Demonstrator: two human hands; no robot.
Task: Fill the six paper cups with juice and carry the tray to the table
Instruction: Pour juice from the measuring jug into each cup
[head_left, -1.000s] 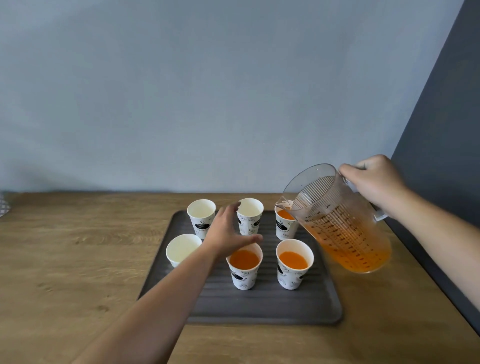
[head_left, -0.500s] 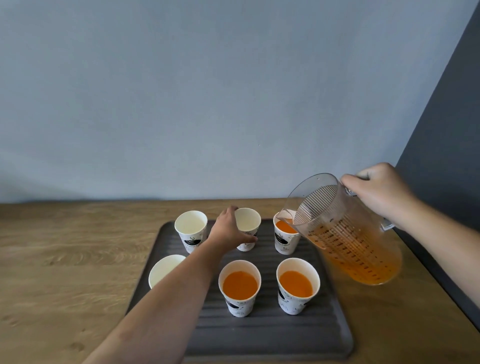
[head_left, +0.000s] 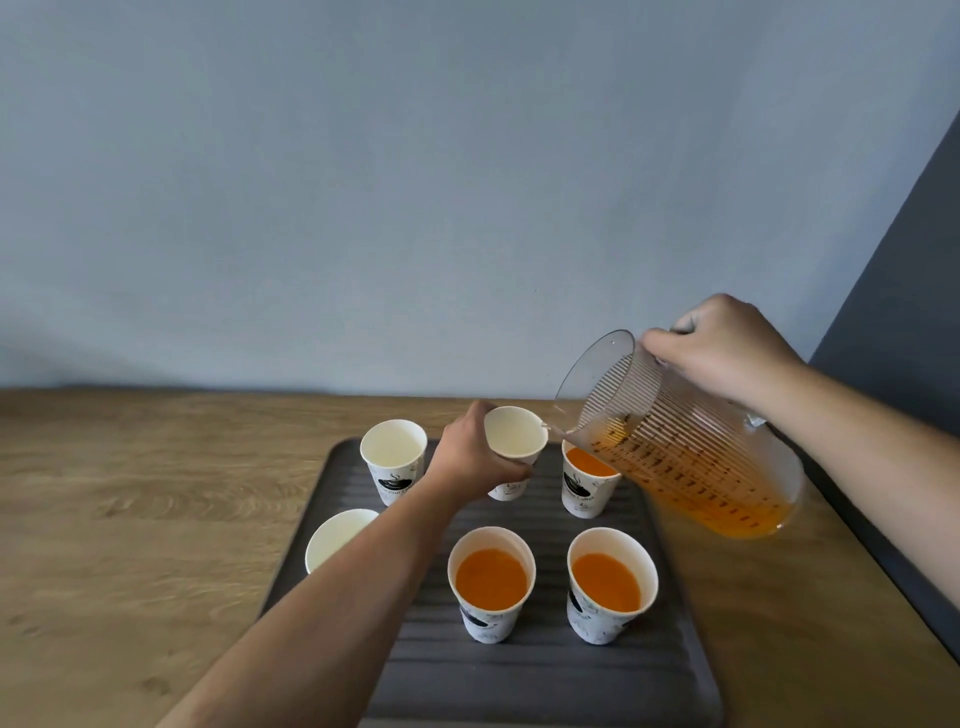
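Observation:
A dark ribbed tray (head_left: 540, 675) on the wooden counter holds six white paper cups in two rows. My left hand (head_left: 470, 460) grips the empty back middle cup (head_left: 515, 439), tilted toward the jug. My right hand (head_left: 722, 351) holds the clear ribbed jug (head_left: 680, 447) by its handle, tipped left, spout touching that cup's rim; orange juice fills its lower half. The back right cup (head_left: 589, 483), front middle cup (head_left: 491, 582) and front right cup (head_left: 610, 584) hold orange juice. The back left cup (head_left: 394, 452) and front left cup (head_left: 337, 538), partly behind my forearm, are empty.
The wooden counter (head_left: 145, 509) runs left of the tray and meets a pale blue wall (head_left: 415, 182) behind. A dark grey panel (head_left: 904, 291) rises at the right, along the counter's right edge.
My left hand reached the back middle cup, closed on it and tilted it. The jug moved left from the back right cup until its spout met this cup's rim.

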